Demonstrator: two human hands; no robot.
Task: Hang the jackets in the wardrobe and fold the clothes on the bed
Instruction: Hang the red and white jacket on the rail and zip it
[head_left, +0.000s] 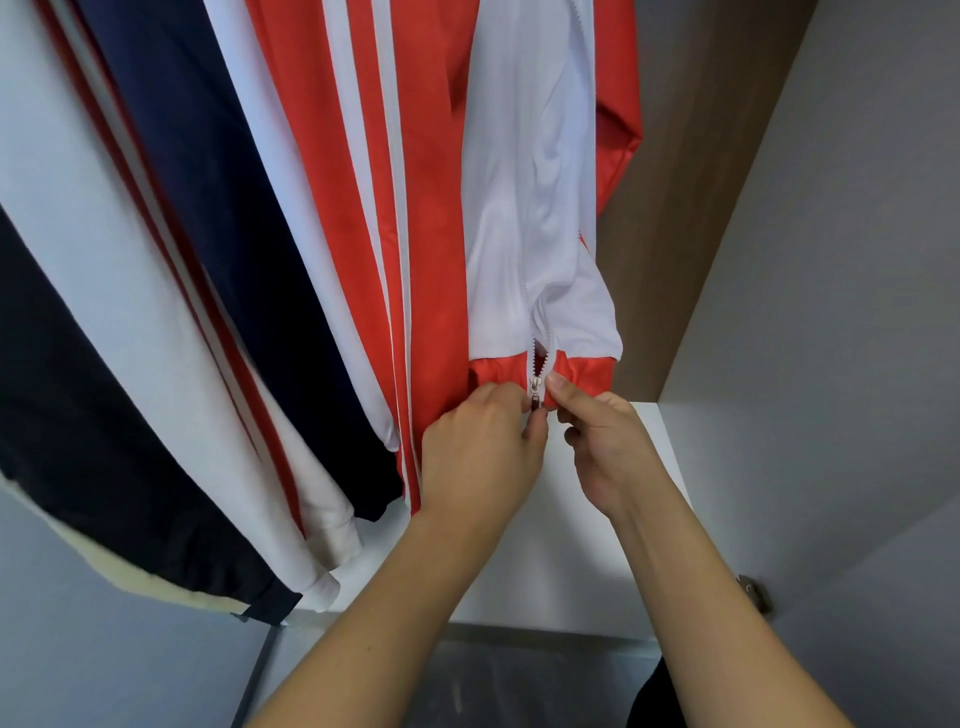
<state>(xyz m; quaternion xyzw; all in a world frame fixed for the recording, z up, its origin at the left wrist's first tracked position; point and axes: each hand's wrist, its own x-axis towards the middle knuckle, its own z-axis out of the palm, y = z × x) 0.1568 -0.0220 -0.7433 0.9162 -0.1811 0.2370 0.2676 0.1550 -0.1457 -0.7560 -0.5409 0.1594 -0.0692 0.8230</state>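
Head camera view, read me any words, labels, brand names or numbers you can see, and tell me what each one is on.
None can be read. The red and white jacket shows only plain stripes, its zipper slider bears no legible mark, and the navy jacket beside it is plain.

Pretty evenly lit, soft daylight-ish, no harsh glare. The wardrobe floor (597, 545) looks bright white, with a faint shadow under the forearms. Dark jackets (171, 171) on the left lose detail. Wide-angle lens bends the wardrobe walls (831, 260) at the edges. Focus is decent in the middle, softer toward the corners.
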